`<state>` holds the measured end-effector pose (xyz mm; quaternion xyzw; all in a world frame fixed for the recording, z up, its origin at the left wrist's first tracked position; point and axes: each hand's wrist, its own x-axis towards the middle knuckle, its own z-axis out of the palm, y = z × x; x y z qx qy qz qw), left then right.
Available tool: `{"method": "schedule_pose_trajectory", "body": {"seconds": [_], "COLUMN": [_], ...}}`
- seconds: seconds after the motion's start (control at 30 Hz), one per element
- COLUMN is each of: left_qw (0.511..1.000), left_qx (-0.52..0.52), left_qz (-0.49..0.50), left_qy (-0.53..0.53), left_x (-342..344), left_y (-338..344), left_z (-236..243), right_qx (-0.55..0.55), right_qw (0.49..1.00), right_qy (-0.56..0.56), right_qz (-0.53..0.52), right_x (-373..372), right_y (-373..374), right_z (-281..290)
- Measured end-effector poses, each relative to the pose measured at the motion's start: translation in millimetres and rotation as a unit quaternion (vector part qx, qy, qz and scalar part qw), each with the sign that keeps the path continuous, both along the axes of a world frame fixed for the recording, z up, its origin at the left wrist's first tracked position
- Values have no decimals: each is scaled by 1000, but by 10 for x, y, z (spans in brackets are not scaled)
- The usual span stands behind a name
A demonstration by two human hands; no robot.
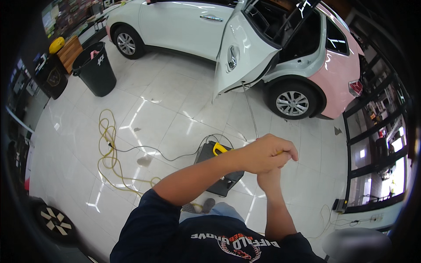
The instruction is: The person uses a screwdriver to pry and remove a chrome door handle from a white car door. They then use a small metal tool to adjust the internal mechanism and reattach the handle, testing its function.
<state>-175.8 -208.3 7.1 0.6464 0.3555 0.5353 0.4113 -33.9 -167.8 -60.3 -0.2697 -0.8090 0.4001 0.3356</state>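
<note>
A small white label (101, 59) sits on the side of the black bin, upper left. Behind it, blurred colourful wall displays (61, 15) line the top-left corner

The floor tiles (175, 105) gleam glossy and smooth (light streaks mirror off them). The car (184, 26) wears shiny painted metal. The bin (95, 70) looks like matt black plastic; the thin rod (250, 109), bare metal.

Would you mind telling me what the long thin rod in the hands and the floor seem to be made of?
The long thin rod looks like bare metal: grey, slim and straight. The white floor appears to be glossy glazed tile, with grout lines and bright reflections. Both hands, left over right, grip the rod's near end.
</note>
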Motion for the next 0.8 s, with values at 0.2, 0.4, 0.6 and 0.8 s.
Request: {"method": "schedule_pose_trajectory", "body": {"seconds": [0.2, 0.4, 0.6, 0.8], "left_qw": [995, 996, 970, 961], "left_qx": [-85, 10, 73, 67], "left_qz": [-31, -83, -228, -260], "left_qy": [-30, 3, -39, -73], "left_x": [-2, -208, -368, -433], "left_y": [143, 162, 169, 17], "left_z": [94, 112, -19, -56], "right_qx": [-55, -34, -135, -56], "right_qw": [998, 998, 987, 992], "right_qy": [-25, -33, 50, -106], "right_qz": [-3, 44, 68, -31], "right_x": [36, 25, 17, -17], "right_y": [61, 93, -107, -220], "right_z": [162, -66, 223, 118]}}
